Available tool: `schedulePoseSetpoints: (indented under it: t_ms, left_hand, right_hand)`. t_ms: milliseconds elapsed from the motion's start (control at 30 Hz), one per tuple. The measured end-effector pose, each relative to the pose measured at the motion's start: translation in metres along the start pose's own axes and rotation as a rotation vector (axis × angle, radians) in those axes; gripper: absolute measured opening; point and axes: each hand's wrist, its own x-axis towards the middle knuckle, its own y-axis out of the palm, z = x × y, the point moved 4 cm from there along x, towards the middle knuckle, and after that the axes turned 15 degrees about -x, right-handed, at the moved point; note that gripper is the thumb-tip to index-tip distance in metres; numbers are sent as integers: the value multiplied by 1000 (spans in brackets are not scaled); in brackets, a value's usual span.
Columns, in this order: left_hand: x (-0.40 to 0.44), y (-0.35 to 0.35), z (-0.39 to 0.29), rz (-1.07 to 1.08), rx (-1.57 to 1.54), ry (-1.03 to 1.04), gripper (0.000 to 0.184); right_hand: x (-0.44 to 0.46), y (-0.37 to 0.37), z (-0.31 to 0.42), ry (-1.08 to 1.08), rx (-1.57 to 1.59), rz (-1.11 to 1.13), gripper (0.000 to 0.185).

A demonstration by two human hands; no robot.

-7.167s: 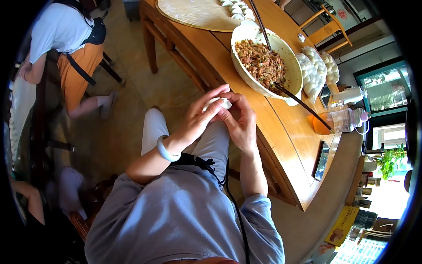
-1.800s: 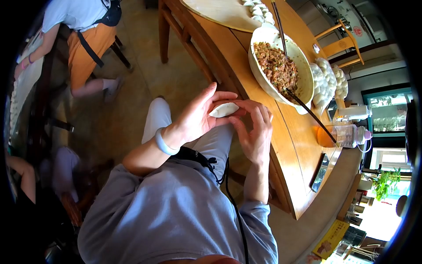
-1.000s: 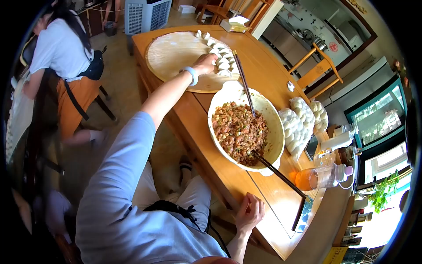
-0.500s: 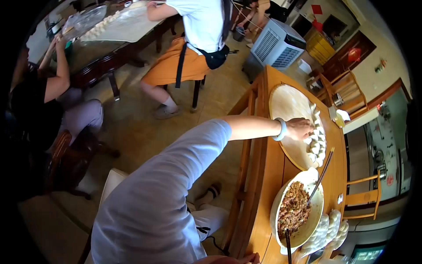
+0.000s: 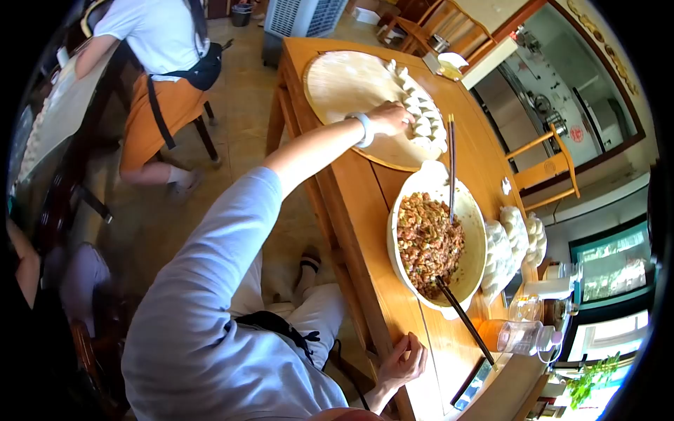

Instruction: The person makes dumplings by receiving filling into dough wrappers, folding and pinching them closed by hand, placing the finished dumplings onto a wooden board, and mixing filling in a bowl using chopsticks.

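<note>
My left hand [image 5: 390, 118], with a pale bracelet at the wrist, reaches over a round board [image 5: 344, 88] dusted with flour. Its fingertips are closed on a white dumpling [image 5: 408, 121], partly hidden, beside the rows of dumplings [image 5: 421, 112] on the board's right side. My right hand [image 5: 405, 361] rests at the table's near edge, fingers loosely bent and nothing seen in them. Between the hands stands a large white bowl [image 5: 475, 259] of chopped meat filling [image 5: 428, 242]. Two pairs of dark chopsticks [image 5: 451, 161] lean in it, on opposite sides.
Bags of white dumplings [image 5: 502, 245] lie beyond the bowl on the wooden table [image 5: 382, 263]. A bottle of orange liquid [image 5: 516, 337] and a phone [image 5: 472, 384] are near the right hand. A person in orange shorts [image 5: 165, 91] sits at another table; an air cooler [image 5: 302, 28] stands behind.
My view has swung right and down, bringing the bottle, phone and more of my right hand into sight. My left hand stays at the dumpling rows.
</note>
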Motion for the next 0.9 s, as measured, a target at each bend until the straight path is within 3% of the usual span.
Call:
schedulePoseSetpoints:
  t_ms: [367, 500, 667, 767, 900]
  left_hand:
    - [19, -12, 13, 36, -195, -267, 23]
    - [23, -26, 17, -7, -94, -263, 24]
    - [23, -38, 29, -204, -215, -231, 26]
    - [17, -36, 11, -55, -209, -300, 32]
    - [13, -24, 8, -58, 49, -73, 32]
  right_hand:
    - [0, 4, -3, -13, -13, 14, 6]
    - [1, 5, -3, -7, -6, 22, 6]
    - [1, 4, -2, 0, -1, 34, 7]
    - [2, 4, -3, -3, 0, 45, 8]
    - [3, 3, -1, -12, 0, 48, 9]
